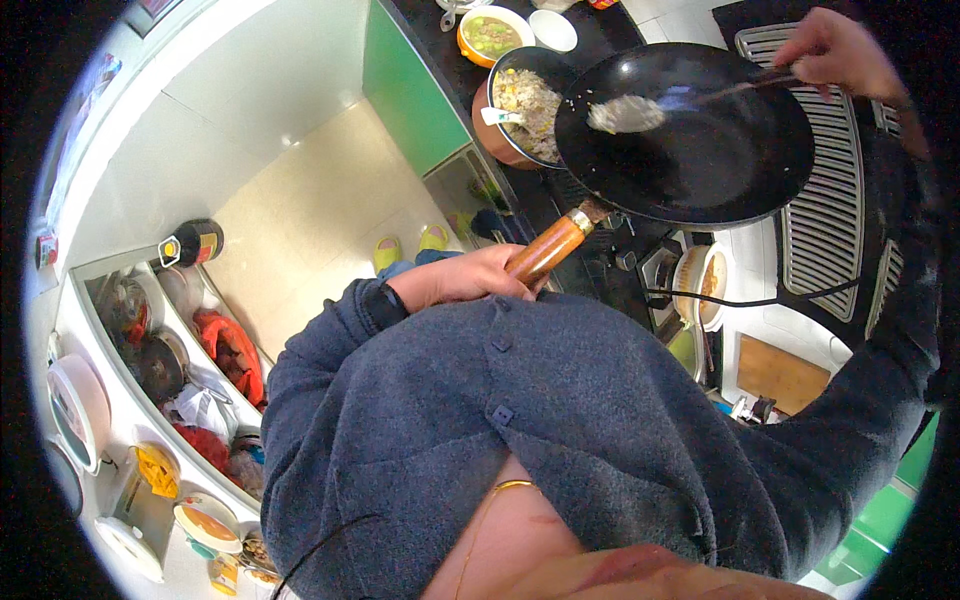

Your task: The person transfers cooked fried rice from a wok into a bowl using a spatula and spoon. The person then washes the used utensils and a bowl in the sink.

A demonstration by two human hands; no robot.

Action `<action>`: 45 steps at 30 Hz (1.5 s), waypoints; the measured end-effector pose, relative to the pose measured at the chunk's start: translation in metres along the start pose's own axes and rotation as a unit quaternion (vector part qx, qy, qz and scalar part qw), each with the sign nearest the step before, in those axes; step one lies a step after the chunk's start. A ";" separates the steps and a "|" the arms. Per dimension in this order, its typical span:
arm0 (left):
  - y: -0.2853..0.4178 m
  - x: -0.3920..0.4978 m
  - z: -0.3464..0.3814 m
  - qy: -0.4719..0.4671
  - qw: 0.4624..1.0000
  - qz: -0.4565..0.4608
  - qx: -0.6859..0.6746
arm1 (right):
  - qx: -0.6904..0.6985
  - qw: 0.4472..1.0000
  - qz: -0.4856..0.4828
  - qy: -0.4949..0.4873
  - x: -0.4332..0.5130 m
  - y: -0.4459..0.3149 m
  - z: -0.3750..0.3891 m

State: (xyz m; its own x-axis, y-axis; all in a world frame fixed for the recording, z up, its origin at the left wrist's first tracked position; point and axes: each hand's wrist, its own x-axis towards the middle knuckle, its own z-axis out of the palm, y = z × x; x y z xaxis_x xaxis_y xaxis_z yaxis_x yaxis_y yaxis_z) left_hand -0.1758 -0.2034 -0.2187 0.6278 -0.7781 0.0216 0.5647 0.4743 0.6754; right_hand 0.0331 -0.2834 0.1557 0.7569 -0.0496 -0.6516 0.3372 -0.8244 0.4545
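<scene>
My left hand (pixel 480 276) grips the wooden handle (pixel 551 247) of a black wok (pixel 705 172). The wok is lifted, its left edge against or just over a pot (pixel 502 146) with a dark interior. My right hand (pixel 844 56) holds a spatula (pixel 727 91) by its handle and reaches over the wok from the upper right. A lump of rice (pixel 626 114) sits at the blurred spatula head near the wok's left side. Fried rice (pixel 529 105) with yellow bits lies in the pot, and a white spoon (pixel 501 116) is stuck in it.
A bowl of green food in broth (pixel 491 36) and a white bowl (pixel 553 31) stand behind the pot. A ribbed metal rack (pixel 821 195) lies right of the wok. A black cable (pixel 750 303) crosses near a dish of food (pixel 709 281). A cutting board (pixel 780 375) lies lower right.
</scene>
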 end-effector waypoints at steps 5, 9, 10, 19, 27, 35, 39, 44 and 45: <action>-0.002 0.000 -0.001 0.002 1.000 0.007 -0.002 | 0.037 0.989 -0.116 -0.083 0.002 0.028 -0.019; -0.004 0.000 -0.001 0.006 1.000 0.015 -0.016 | 0.090 0.987 -0.133 0.024 0.025 0.024 0.006; -0.003 0.000 -0.001 0.001 1.000 0.013 -0.019 | 0.121 0.981 -0.152 -0.023 0.036 0.032 0.007; -0.003 -0.003 0.002 0.012 0.995 0.009 -0.099 | 0.004 0.990 -0.135 0.045 0.012 0.047 -0.006; -0.003 0.000 0.000 -0.018 0.992 -0.001 -0.124 | 0.068 0.974 -0.199 0.079 0.058 0.032 0.018; -0.003 0.002 -0.001 -0.023 0.994 0.003 -0.104 | -0.002 0.984 -0.149 0.100 0.047 0.022 0.015; -0.003 0.002 -0.001 -0.021 0.992 -0.002 -0.128 | -0.014 0.972 -0.187 0.144 0.051 0.026 0.013; -0.006 0.003 0.000 -0.001 0.991 0.000 -0.131 | -0.048 0.978 -0.172 0.105 0.031 0.025 -0.014; -0.007 0.005 -0.001 -0.016 0.992 -0.005 -0.122 | -0.029 0.985 -0.136 0.103 0.011 0.025 -0.019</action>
State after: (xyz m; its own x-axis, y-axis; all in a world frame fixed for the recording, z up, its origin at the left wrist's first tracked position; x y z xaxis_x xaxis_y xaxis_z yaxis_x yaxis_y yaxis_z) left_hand -0.1760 -0.2104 -0.2237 0.6059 -0.7945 0.0414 0.6865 0.5484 0.4775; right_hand 0.0607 -0.2938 0.1717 0.7295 0.2896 -0.6196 0.5708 -0.7568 0.3184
